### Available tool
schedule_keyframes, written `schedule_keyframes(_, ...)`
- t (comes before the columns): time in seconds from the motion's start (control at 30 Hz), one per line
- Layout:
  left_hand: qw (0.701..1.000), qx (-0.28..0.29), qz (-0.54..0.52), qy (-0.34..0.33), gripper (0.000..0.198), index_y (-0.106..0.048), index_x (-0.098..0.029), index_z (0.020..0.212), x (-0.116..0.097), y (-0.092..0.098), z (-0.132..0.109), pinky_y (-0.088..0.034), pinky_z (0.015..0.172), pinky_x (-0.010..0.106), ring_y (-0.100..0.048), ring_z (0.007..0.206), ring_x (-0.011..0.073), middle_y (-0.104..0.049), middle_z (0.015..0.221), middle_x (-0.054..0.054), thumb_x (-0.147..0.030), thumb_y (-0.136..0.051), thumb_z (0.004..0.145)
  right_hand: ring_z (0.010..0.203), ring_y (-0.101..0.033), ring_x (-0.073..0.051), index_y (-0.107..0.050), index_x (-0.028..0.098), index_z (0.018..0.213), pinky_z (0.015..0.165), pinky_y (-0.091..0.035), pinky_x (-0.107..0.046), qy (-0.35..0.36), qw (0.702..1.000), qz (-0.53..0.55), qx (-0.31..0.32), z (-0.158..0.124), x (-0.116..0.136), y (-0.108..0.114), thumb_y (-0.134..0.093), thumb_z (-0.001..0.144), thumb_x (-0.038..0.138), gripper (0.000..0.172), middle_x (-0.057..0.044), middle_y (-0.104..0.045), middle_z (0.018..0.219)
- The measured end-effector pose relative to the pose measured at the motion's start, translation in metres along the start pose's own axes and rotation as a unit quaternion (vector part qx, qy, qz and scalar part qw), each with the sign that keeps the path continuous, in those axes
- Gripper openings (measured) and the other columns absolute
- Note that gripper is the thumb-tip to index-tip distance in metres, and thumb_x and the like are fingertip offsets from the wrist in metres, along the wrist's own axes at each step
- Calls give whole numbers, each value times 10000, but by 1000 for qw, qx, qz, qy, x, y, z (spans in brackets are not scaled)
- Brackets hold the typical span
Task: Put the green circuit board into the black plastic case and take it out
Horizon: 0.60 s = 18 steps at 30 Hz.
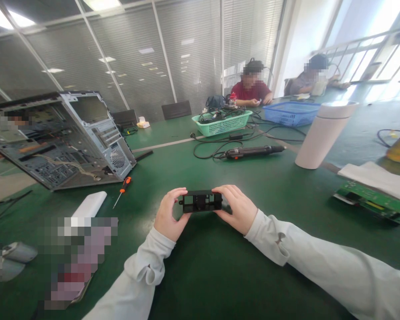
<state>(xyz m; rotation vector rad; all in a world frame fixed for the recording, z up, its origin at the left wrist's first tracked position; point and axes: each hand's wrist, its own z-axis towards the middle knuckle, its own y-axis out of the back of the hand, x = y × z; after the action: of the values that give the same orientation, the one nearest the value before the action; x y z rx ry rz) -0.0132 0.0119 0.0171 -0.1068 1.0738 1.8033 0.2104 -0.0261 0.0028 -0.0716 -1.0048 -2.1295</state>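
In the middle of the head view, low over the green surface (203,271), 2 hands hold a small black plastic frame (200,201) between them. The left hand (168,215) pinches its left end with thumb and fingers closed on it, and the right hand (238,209) grips its right end the same way. The frame lies level, its long side across the frame.

At the upper left, an open computer case (63,138) lies tilted on the surface. An orange-handled screwdriver (122,191) lies just below it, beside a white oblong object (89,204).

Above the hands, a black electric screwdriver (253,152) lies with its cable, near a white tumbler (323,133). Farther back stand a green basket (222,122) and a blue basket (291,113).

At the right edge, a green circuit board (373,202) lies flat. 2 people sit at the far end.
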Motion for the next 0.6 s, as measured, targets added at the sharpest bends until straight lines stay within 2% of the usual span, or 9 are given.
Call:
schedule_keyframes(0.13, 1000, 2, 9, 18, 389, -504, -217, 1138, 6, -2, -1, -497, 902, 409, -552, 1126, 251, -592, 1190, 99, -246, -605, 763, 1042, -476, -228, -459, 169, 1156, 903, -455, -395, -18, 1000, 21, 7, 0, 1, 1, -572, 825, 201, 351, -81, -496, 1101)
schedule_keyframes(0.27, 998, 27, -6, 64, 493, -452, -220, 1241, 10, -5, -3, -479, 934, 414, -563, 1129, 244, -580, 1235, 105, -294, -610, 780, 1058, -479, -216, -473, 180, 1193, 924, -453, -368, -48, 997, 68, 5, -1, 1, 4, -576, 843, 287, 379, -81, -484, 1119)
schedule_keyframes(0.37, 994, 34, -28, 97, 532, -425, -204, 1258, 12, -8, -4, -480, 927, 414, -563, 1151, 253, -583, 1239, 121, -330, -614, 777, 1005, -497, -210, -497, 173, 1197, 813, -487, -328, -77, 991, 111, 5, -2, 0, 3, -569, 847, 350, 399, -82, -499, 1084)
schedule_keyframes(0.43, 991, 27, -53, 119, 496, -443, -195, 1205, 10, -8, -4, -484, 922, 415, -585, 1130, 253, -615, 1187, 116, -365, -617, 774, 915, -514, -195, -509, 169, 1204, 693, -481, -287, -127, 980, 156, 3, -2, -1, 1, -569, 842, 406, 437, -74, -516, 1028)
schedule_keyframes(0.5, 987, 28, -76, 137, 430, -473, -188, 1133, 7, -6, -4, -483, 930, 415, -623, 1071, 244, -651, 1117, 106, -404, -603, 784, 836, -520, -172, -507, 153, 1213, 625, -456, -243, -214, 949, 230, -2, -1, -3, -2, -584, 829, 440, 486, -64, -532, 965)
schedule_keyframes(0.6, 987, 60, -79, 128, 354, -542, -175, 1068, 0, -1, -2, -477, 945, 402, -634, 1045, 239, -675, 1083, 106, -438, -524, 830, 683, -515, -121, -468, 114, 1220, 540, -412, -167, -375, 855, 357, 11, 7, -4, -3, -580, 855, 368, 459, -33, -547, 799)
